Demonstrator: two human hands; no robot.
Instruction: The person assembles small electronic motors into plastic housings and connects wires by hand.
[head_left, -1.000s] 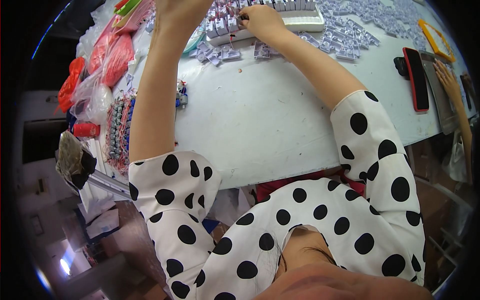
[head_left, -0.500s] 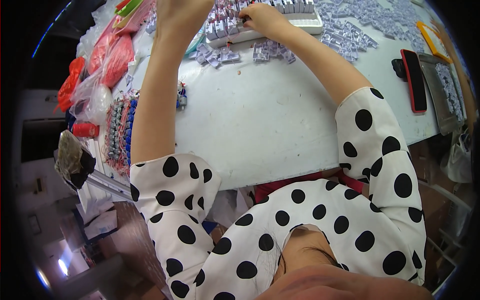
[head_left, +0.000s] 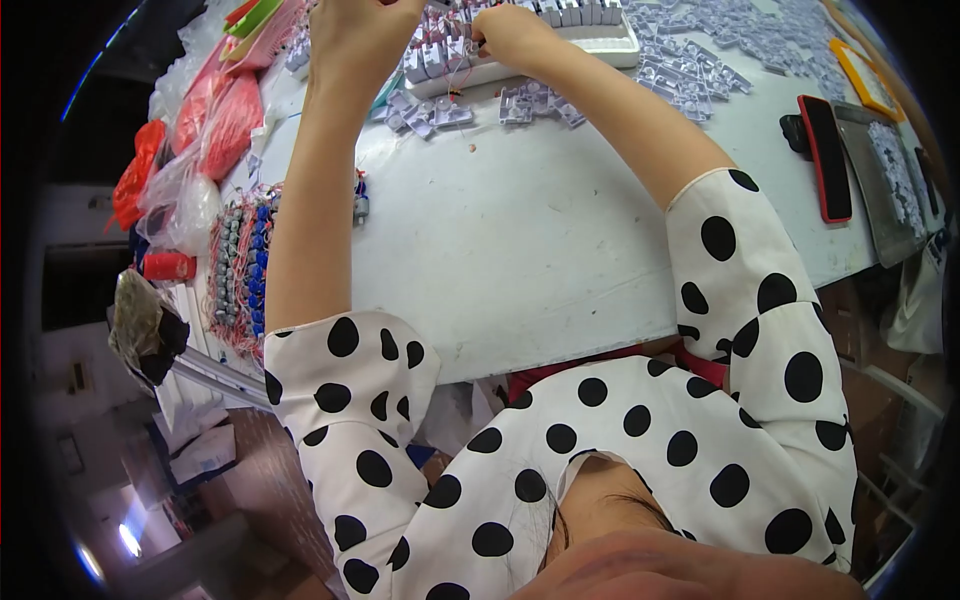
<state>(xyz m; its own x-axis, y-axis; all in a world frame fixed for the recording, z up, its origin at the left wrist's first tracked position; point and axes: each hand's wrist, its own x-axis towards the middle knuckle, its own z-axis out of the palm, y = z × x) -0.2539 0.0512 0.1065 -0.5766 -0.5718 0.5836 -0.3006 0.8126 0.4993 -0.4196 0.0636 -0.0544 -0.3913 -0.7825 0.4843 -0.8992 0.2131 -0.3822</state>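
Note:
At the far edge of the table, my left hand [head_left: 368, 28] is partly cut off by the top of the picture. Its fingers are bent together beside a small pale piece, and what they grip is not clear. My right hand [head_left: 512, 38] has curled fingers at the front of a white tray [head_left: 612, 60]; anything pinched there is too small to name. Rows of pale plastic housings [head_left: 432, 62] with thin red wires fill much of that tray. Loose clear-plastic housings [head_left: 540, 103] lie just in front of it.
Rows of small blue and grey motors [head_left: 238, 262] with red wires lie by my left forearm. Red plastic bags [head_left: 232, 125] are at the left edge. On the right are a heap of plastic parts [head_left: 690, 75], a red-edged phone [head_left: 825, 160] and a metal tray [head_left: 868, 170].
My right hand has shifted slightly left along the tray, with its fingers more curled. My left hand has dropped a little lower in the picture.

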